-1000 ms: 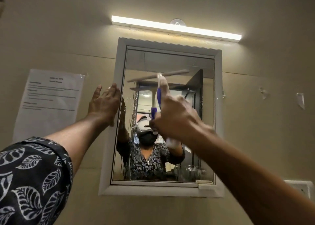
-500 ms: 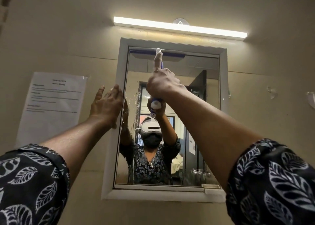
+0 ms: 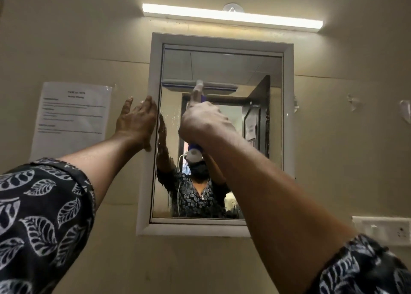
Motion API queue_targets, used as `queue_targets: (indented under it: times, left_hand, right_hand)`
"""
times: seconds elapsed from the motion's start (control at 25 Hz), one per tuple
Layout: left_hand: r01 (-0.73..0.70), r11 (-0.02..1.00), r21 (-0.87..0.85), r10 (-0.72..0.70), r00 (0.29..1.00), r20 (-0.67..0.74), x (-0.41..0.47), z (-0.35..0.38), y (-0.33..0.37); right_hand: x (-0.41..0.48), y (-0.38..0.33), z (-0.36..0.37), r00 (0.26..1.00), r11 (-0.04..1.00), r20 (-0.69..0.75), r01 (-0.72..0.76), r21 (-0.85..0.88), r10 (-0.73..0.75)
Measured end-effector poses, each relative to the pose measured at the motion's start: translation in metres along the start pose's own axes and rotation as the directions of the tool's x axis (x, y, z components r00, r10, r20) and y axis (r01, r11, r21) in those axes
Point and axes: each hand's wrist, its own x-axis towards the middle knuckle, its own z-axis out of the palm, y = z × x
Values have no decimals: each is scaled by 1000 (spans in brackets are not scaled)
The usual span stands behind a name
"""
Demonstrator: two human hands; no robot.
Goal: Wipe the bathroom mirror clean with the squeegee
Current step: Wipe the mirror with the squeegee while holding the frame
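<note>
The squeegee lies level across the upper part of the bathroom mirror, its blade pressed to the glass and covering the left and middle of the width, with the right strip beyond its reach. My right hand is wrapped round the purple and white handle, fingers curled tight on it, and the forefinger seems to lie up along the neck. I judge that this grip puts pressure on the blade and holds it square as it is drawn. Below the blade, along the left edge, droplets and streaks show on the glass, so I judge that most of the pane is not yet wiped. My left hand lies flat on the left side of the white frame, fingers straight and close together, holding nothing, likely to brace me and steady the mirror against the push. I cannot tell whether the mirror fronts a cabinet, and no container shows plainly. The things reflected at the bottom are too blurred to name. A printed sheet is taped to the wall to the left, a light bar glows above, and a switch plate sits low on the right.
</note>
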Motion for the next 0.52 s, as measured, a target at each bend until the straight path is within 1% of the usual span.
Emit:
queue_targets:
  times: [0.08, 0.2, 0.32, 0.44, 0.52]
  left_hand:
    - [-2, 1000, -9, 2, 1000, 0, 0, 0, -2]
    - [-3, 1000, -16, 4, 1000, 7, 0, -1, -1]
    - [7, 1000, -17, -6, 1000, 9, -1, 0, 0]
    - [10, 1000, -15, -9, 1000, 5, 0, 0, 1]
    - [15, 1000, -4, -15, 1000, 3, 0, 0, 1]
  right_hand:
    - [-21, 13, 9, 996, 999, 74, 43, 20, -44]
    - [-50, 33, 27, 984, 994, 140, 110, -24, -106]
    - [-74, 48, 46, 979, 995, 181, 97, -31, -90]
    - [-95, 60, 65, 979, 994, 181, 100, -41, -91]
    - [-110, 68, 76, 972, 994, 216, 100, -43, -89]
